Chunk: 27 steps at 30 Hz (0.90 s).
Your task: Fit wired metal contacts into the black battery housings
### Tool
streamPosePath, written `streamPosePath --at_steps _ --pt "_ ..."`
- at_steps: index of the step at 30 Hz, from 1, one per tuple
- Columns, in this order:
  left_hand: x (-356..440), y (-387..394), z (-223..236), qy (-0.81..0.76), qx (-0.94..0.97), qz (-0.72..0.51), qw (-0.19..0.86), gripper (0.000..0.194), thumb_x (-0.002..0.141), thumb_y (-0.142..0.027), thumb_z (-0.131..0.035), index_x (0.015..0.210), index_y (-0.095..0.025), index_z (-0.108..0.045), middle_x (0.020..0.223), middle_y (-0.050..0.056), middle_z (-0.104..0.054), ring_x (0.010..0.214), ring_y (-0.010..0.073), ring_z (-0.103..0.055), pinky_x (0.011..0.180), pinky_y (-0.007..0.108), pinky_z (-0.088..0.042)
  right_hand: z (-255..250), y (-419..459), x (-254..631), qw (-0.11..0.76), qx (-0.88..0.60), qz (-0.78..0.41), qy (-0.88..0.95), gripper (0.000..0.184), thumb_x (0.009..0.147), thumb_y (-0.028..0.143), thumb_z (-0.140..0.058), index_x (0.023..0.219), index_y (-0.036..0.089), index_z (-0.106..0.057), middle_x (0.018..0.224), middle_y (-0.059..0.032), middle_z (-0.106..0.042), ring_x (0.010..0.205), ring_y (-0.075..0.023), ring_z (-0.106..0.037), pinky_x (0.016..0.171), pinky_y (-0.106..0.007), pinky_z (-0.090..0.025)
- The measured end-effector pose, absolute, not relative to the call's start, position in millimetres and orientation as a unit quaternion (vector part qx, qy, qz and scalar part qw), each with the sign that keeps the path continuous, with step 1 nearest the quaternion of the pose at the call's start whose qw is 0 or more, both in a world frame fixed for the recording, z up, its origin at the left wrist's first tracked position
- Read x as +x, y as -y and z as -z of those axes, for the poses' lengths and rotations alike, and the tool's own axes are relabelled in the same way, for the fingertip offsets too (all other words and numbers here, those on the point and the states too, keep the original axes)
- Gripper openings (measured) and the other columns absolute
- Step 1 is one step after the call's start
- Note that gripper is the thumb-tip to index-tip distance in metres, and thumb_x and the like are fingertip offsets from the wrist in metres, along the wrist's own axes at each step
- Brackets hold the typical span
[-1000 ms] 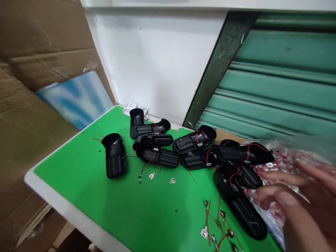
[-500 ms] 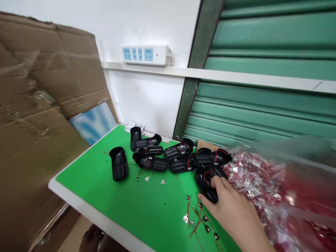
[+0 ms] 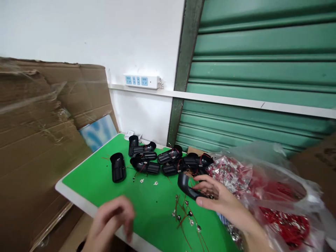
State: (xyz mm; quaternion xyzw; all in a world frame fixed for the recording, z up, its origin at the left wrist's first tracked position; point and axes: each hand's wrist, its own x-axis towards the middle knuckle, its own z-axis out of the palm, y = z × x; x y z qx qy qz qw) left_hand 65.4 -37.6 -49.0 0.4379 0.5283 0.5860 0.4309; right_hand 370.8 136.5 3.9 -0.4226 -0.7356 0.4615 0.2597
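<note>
My right hand [image 3: 219, 199] is closed round a black plastic housing [image 3: 185, 185] and holds it just above the green table top [image 3: 105, 178]. My left hand [image 3: 112, 218] hovers over the table's near edge, blurred, with its fingers loosely curled and nothing in them. Behind the held housing lies a heap of several more black housings [image 3: 157, 162] with red wires, and one housing [image 3: 117, 168] lies apart to the left. Small metal contacts with red wires [image 3: 185, 218] are scattered on the green top below my right hand.
A clear plastic bag [image 3: 265, 189] full of red-wired contacts fills the right side. Brown cardboard [image 3: 39, 122] stands at the left beside a blue panel [image 3: 98, 131]. A white power strip [image 3: 141, 81] hangs on the wall, next to a green roller shutter [image 3: 257, 77].
The view has pulled back and tilted up. My right hand has lifted a black housing out of the heap. My left hand has risen into view at the table's near edge.
</note>
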Motion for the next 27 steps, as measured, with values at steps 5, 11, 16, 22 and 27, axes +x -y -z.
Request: streamPosePath --at_steps 5,11,16,22,27 --pt "106.3 -108.1 -13.8 -0.382 0.52 -0.349 0.68 0.065 0.09 -0.074 -0.05 0.118 -0.016 -0.061 0.08 0.007 -0.073 0.05 0.0166 -0.066 0.041 0.023 -0.047 -11.2 -138.6 370.3 0.453 -0.407 -0.329 0.721 0.069 0.069 0.051 -0.086 0.127 0.023 -0.06 0.118 -0.0112 -0.071 0.106 -0.0225 -0.069 0.096 -0.04 -0.058" --pt "136.2 -178.0 16.8 -0.359 0.45 -0.194 0.794 0.083 0.099 -0.066 -0.008 0.106 -0.012 -0.07 0.066 0.012 -0.069 0.043 0.0189 -0.061 0.032 0.022 -0.036 7.6 -135.4 353.0 0.469 -0.416 -0.21 0.75 0.064 0.074 0.043 -0.082 0.132 0.027 -0.06 0.121 -0.0075 -0.067 0.097 -0.0195 -0.065 0.088 -0.037 -0.058" --pt "126.0 -170.5 34.8 -0.362 0.383 -0.127 0.84 0.076 0.094 -0.069 -0.024 0.068 -0.012 -0.067 0.049 0.015 -0.059 0.039 0.0186 -0.052 0.032 0.021 -0.028 13.3 -125.2 337.1 0.426 -0.367 -0.154 0.812 0.073 0.078 0.028 -0.079 0.145 0.034 -0.05 0.136 -0.0058 -0.062 0.11 -0.0206 -0.066 0.099 -0.039 -0.056" --pt "132.9 -167.0 36.3 -0.295 0.401 -0.269 0.825 0.067 0.078 -0.065 -0.05 0.106 -0.007 -0.07 0.067 0.011 -0.068 0.052 0.0187 -0.061 0.046 0.024 -0.043 14.0 -126.4 337.8 0.475 -0.343 -0.067 0.807 0.057 0.089 0.031 -0.068 0.143 0.03 -0.052 0.153 -0.0098 -0.049 0.144 -0.0282 -0.049 0.115 -0.049 -0.046" --pt "153.2 -151.5 37.1 -0.259 0.508 -0.481 0.666 0.071 0.085 -0.057 -0.053 0.142 -0.015 -0.053 0.113 0.013 -0.074 0.069 0.0196 -0.071 0.071 0.032 -0.055 15.9 -135.4 338.1 0.568 -0.442 -0.123 0.683 0.033 0.092 0.046 -0.064 0.112 0.019 -0.065 0.111 -0.011 -0.067 0.103 -0.023 -0.066 0.089 -0.04 -0.056"
